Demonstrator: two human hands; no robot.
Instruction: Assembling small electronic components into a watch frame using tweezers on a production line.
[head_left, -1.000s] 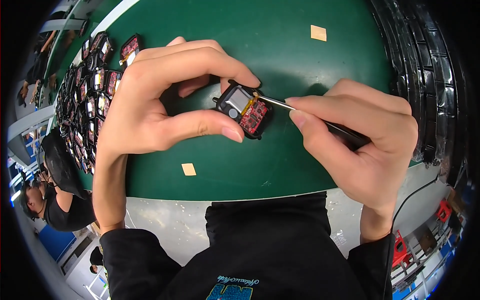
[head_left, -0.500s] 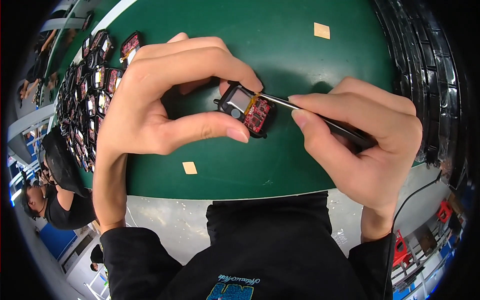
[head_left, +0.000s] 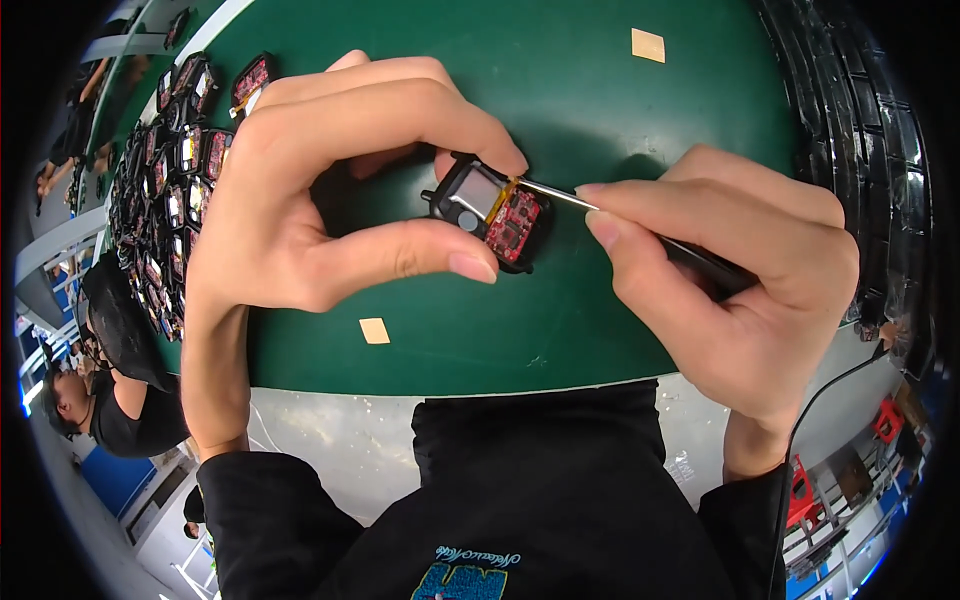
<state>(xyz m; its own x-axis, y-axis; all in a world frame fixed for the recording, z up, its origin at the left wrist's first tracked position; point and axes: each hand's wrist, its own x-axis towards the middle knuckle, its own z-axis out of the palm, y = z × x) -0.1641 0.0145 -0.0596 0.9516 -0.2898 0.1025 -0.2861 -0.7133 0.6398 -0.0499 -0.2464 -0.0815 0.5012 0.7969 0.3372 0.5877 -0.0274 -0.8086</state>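
Note:
My left hand [head_left: 330, 190] grips a small electronic device [head_left: 487, 213] in an open black case, fingertips at its upper edge and thumb at its lower side. Inside sit a silvery block [head_left: 476, 192], a round grey disc, a yellow-amber strip and a red circuit board [head_left: 514, 226]. My right hand [head_left: 735, 275] pinches slim tweezers [head_left: 562, 195] with a dark body, held like a pen. Their metal tip meets the device's upper edge at the amber strip, close to my left fingertip. Whether the prongs grip anything there is too small to tell.
Many similar open devices [head_left: 165, 205] crowd the left of the green table [head_left: 560, 335]. Two small beige squares [head_left: 648, 45] lie on it, one far right, one near the front. Stacked black plastic trays [head_left: 850, 150] line the right side. A co-worker [head_left: 135, 410] is at the left.
My right hand has shifted slightly right, and the tweezers' tip stays at the device's upper edge. The device and left hand have barely moved. The view has shifted a little.

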